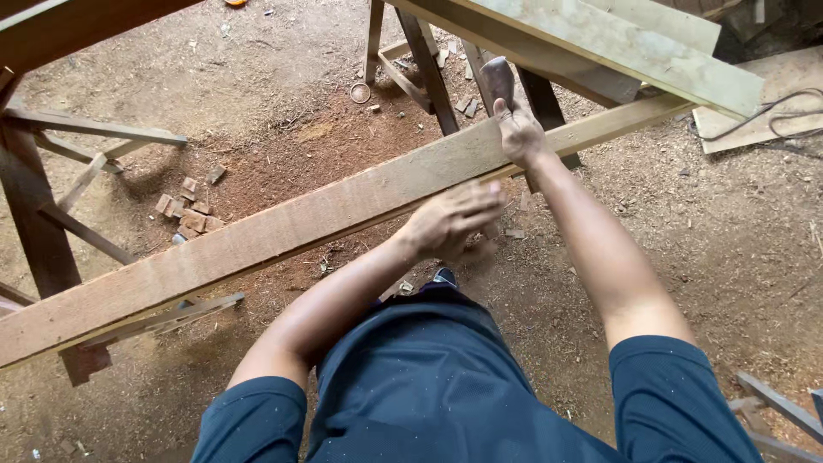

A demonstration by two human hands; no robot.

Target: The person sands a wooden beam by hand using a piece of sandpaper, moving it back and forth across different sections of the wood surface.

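A long pale wooden plank (283,227) runs slantwise from the lower left to the upper right, resting on wooden trestles. My left hand (454,221) grips the plank's near edge around its middle, fingers curled under it. My right hand (517,129) rests on the plank farther along and is closed around a dark wooden handle (499,80) that stands up from the board. What tool the handle belongs to is hidden by the hand.
A dark wooden trestle (39,223) stands at the left, another (429,69) at the top under a stack of boards (617,43). Small wood offcuts (189,213) lie on the sawdust floor. A cable (771,116) crosses a board at the right.
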